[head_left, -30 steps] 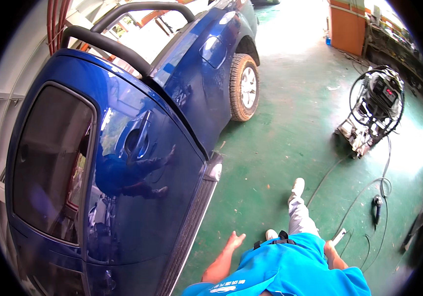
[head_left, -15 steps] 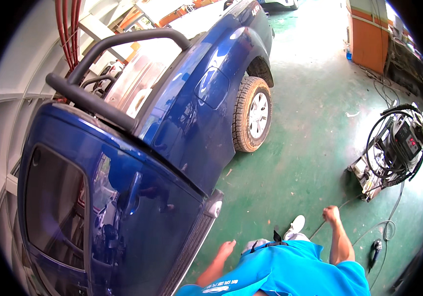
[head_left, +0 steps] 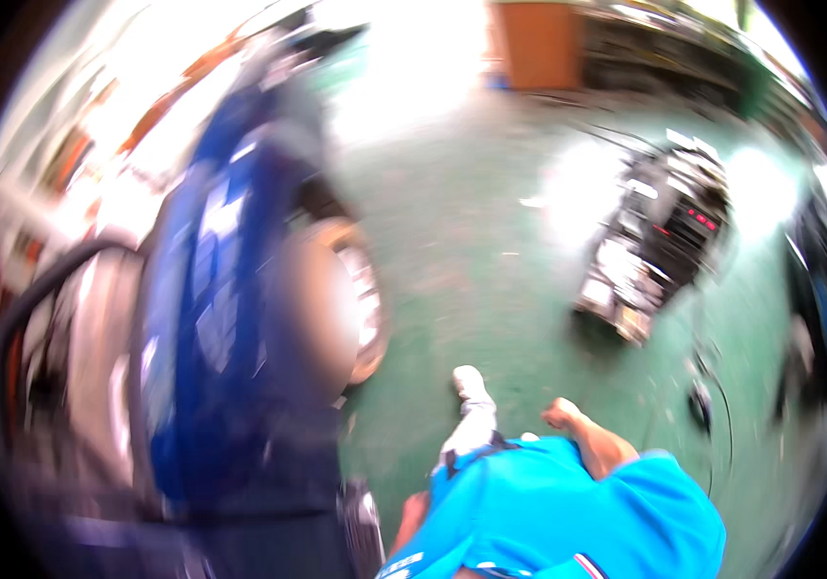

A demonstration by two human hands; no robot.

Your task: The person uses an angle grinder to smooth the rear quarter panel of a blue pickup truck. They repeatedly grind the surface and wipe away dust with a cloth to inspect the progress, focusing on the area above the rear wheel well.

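Note:
My right hand (head_left: 560, 413) is held in front of my blue shirt (head_left: 529, 511), its fingers curled into a loose fist with nothing visible in them. Of my left arm only a short stretch (head_left: 412, 519) shows beside the shirt; the hand's fingers are hidden. Left of me stands a blue pickup truck (head_left: 211, 318), smeared by motion. Its rear wheel (head_left: 367, 299), with a dusty tyre, is ahead and to the left. Neither hand is seen touching the truck.
A wheeled machine (head_left: 669, 227) with a red-lit display stands ahead right. Near it, a dark hand tool (head_left: 700, 403) with a cable lies on the green floor (head_left: 452, 261). A dark vehicle (head_left: 824, 280) is at the right edge; an orange cabinet (head_left: 539, 46) stands far ahead.
My view has swung right, and the truck has shifted left and closer along its rear side. One foot has stepped forward. My left hand has slipped out of sight beside the shirt.

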